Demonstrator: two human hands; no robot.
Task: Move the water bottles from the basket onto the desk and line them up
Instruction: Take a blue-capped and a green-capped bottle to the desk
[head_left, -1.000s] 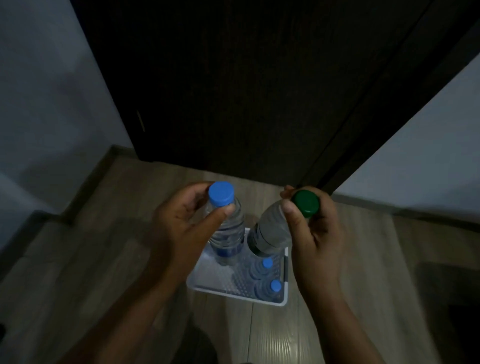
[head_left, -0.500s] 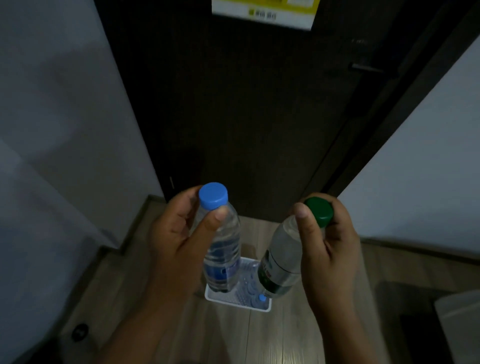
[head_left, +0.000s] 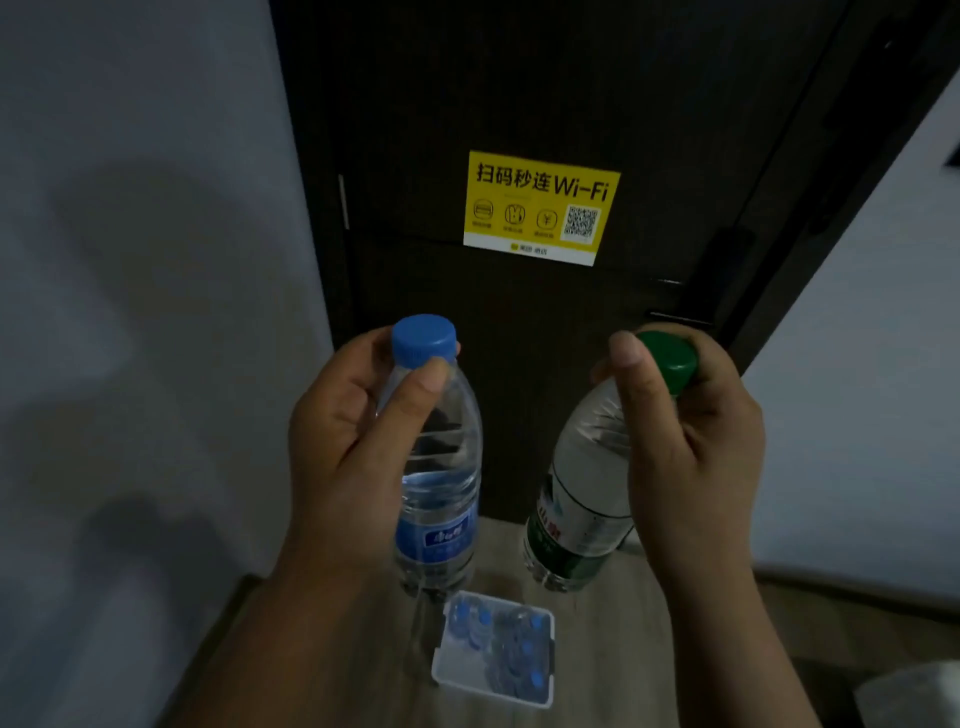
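The left hand (head_left: 353, 441) grips the blue bottle (head_left: 439, 467) and the right hand (head_left: 691, 457) grips the green bottle (head_left: 582, 499), both above the basket (head_left: 488, 693); more bottles (head_left: 511, 649) lie inside.

Centre-left of frame sits the left bottle (head_left: 441, 493), centre-right the right bottle (head_left: 587, 493), apart. The basket (head_left: 447, 670) is lower centre on the floor (head_left: 649, 649), more bottles (head_left: 511, 654) inside, sticker (head_left: 540, 208) on the door (head_left: 519, 78) behind.

The blue-capped bottle (head_left: 440, 467) bore a blue label, the green-capped bottle (head_left: 584, 488) a green one, the basket (head_left: 445, 667) was white, and the sticker (head_left: 540, 208) was yellow with black print.
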